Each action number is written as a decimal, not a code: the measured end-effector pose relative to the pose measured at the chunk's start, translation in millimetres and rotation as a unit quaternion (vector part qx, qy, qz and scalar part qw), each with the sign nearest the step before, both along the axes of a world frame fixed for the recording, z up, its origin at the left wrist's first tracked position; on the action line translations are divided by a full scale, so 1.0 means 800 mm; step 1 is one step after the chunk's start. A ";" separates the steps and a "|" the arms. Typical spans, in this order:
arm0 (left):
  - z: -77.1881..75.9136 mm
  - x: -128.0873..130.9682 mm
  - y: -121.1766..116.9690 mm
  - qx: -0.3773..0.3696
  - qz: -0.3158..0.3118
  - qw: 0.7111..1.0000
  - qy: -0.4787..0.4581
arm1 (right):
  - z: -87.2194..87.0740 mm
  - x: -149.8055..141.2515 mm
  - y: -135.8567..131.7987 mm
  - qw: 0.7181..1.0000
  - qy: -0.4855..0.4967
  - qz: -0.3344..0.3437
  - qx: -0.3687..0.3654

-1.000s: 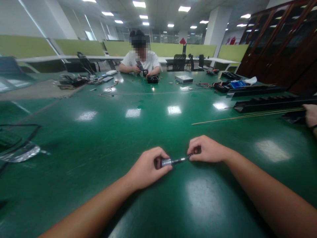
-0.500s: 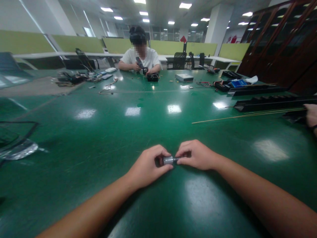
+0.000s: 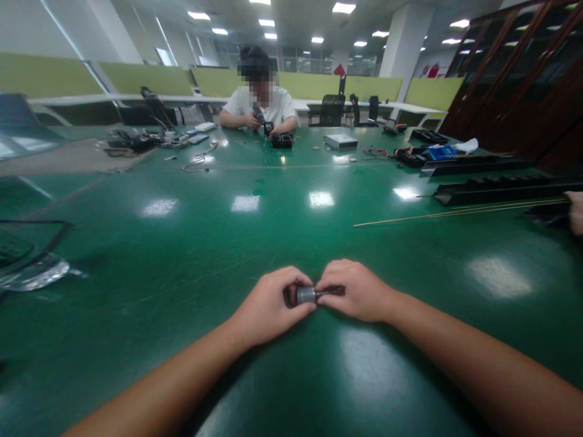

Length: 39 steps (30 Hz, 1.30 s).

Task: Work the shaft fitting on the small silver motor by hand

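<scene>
A small silver metal cylinder (image 3: 305, 295) lies sideways between my two hands, just above or on the green tabletop; which of the two I cannot tell. My left hand (image 3: 268, 308) is closed round its left part with thumb and fingers. From the cylinder's right end a thin dark rod-like piece (image 3: 336, 291) reaches to the right. The fingertips of my right hand (image 3: 357, 292) pinch this dark piece close to the cylinder. My fingers cover part of both pieces, so their exact kind does not show.
The green table (image 3: 182, 261) spreads out ahead. Thin long rods (image 3: 410, 217) and black channel-shaped bars (image 3: 483, 189) lie at the right, near another person's hand (image 3: 576, 212). Across the table sits a person (image 3: 257, 100) handling a tool. A white box (image 3: 341, 141) stands at the back.
My right hand has shifted slightly left, its fingertips closer to the cylinder. More of the dark piece shows within its grip. The left hand has barely moved.
</scene>
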<state>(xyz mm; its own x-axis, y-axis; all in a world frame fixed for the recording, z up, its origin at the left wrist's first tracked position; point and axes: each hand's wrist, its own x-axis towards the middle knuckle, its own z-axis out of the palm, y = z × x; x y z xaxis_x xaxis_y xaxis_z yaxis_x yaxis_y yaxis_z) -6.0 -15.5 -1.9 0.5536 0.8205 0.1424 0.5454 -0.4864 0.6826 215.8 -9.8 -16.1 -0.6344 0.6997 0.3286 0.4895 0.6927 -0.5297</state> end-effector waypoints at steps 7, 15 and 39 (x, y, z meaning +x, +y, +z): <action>-0.001 -0.001 -0.001 0.001 -0.002 1.000 0.003 | 0.002 0.002 -0.001 1.000 0.003 -0.003 -0.014; -0.002 0.000 0.001 -0.002 -0.002 1.000 0.010 | 0.004 0.005 -0.001 1.000 -0.005 0.000 -0.006; -0.001 -0.002 -0.002 -0.010 -0.002 1.000 0.005 | 0.014 0.021 0.001 0.998 -0.023 -0.013 -0.053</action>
